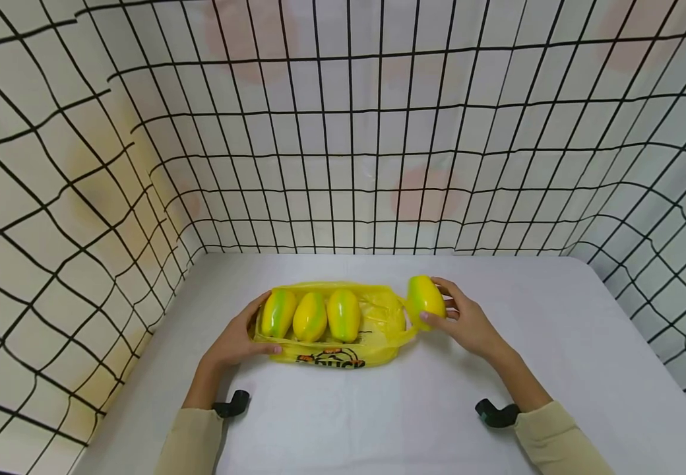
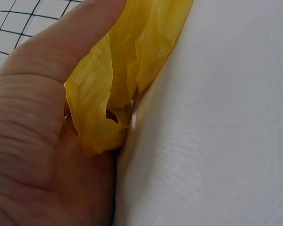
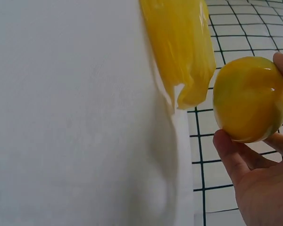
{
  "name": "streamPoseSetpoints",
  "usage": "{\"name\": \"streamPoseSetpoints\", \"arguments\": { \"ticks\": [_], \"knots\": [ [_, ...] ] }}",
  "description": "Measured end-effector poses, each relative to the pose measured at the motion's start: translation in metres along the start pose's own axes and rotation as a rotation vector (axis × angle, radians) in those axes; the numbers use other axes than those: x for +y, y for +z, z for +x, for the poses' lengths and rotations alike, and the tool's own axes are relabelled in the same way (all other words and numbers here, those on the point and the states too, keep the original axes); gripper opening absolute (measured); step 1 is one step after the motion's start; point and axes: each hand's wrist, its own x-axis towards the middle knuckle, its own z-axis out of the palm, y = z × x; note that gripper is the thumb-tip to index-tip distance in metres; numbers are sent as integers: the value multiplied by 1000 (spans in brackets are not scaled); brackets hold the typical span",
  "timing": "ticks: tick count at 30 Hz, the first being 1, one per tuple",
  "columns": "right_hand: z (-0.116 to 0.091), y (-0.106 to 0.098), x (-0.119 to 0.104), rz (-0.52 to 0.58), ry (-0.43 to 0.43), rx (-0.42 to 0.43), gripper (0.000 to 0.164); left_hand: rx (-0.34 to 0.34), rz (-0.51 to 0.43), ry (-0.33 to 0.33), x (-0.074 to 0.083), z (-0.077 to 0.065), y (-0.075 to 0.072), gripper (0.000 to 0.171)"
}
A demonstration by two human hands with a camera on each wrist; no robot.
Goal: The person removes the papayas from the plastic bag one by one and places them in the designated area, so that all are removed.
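A yellow plastic bag with dark printing lies open on its side on the table. Three glossy yellow-green mangoes rest in a row inside it. My left hand grips the bag's left end, thumb along the front and fingers behind; the left wrist view shows crumpled yellow film against that hand. At the bag's right end, by its handles, my right hand holds another mango between thumb and fingers. In the right wrist view this mango appears raised beside the bag.
A white cloth covers the table. Black wire grid panels stand along its back and both sides, with pale sheeting behind. Each wrist carries a small black camera just beyond the beige sleeve.
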Motion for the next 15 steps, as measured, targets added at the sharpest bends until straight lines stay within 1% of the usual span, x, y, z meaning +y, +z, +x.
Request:
{"name": "streamPoseSetpoints", "arguments": {
  "ticks": [7, 15],
  "knots": [
    [-5, -4, 12, -51, 32, 0, 83, -8, -12, -7, 0, 1, 1, 122],
    [-7, -5, 20, -78, 63, -3, 86, -6, -10, -13, -1, 1, 0, 123]
  ]
}}
